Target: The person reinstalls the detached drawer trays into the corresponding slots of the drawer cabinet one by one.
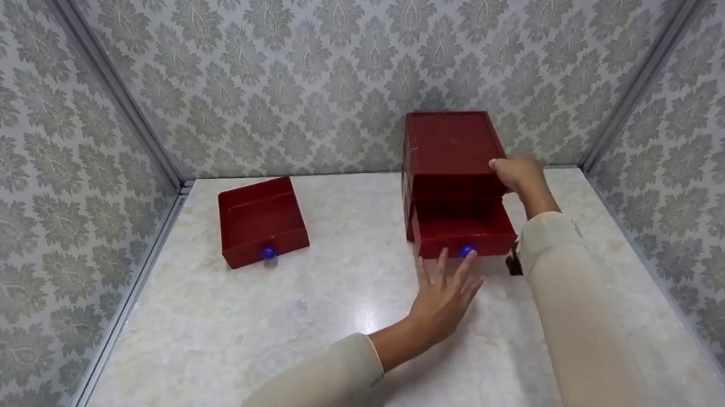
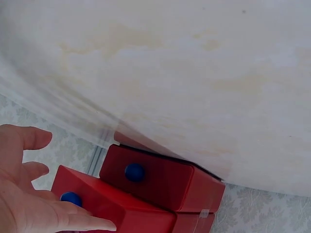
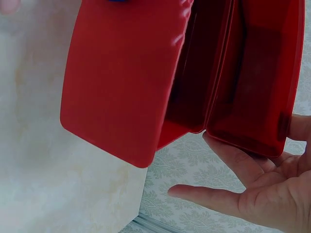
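A red drawer cabinet (image 1: pixel 452 143) stands against the back wall, its top slot without a drawer. Below that slot, a red drawer (image 1: pixel 438 246) with a blue knob (image 1: pixel 467 251) is partly pulled out. My left hand (image 1: pixel 443 304) has its fingers spread at this drawer's front, around the knob; exact contact is hard to tell. Beneath it, the left wrist view shows a closed lower drawer (image 2: pixel 155 182). My right hand (image 1: pixel 522 173) holds the cabinet's upper right edge, thumb on top and fingers along the side, as the right wrist view also shows.
A separate red drawer (image 1: pixel 262 214) with its own blue knob lies on the pale marbled table (image 1: pixel 238 333) to the left. A small black and yellow thing (image 1: pixel 514 264) sits right of the cabinet. Patterned walls (image 1: pixel 345 60) enclose the table.
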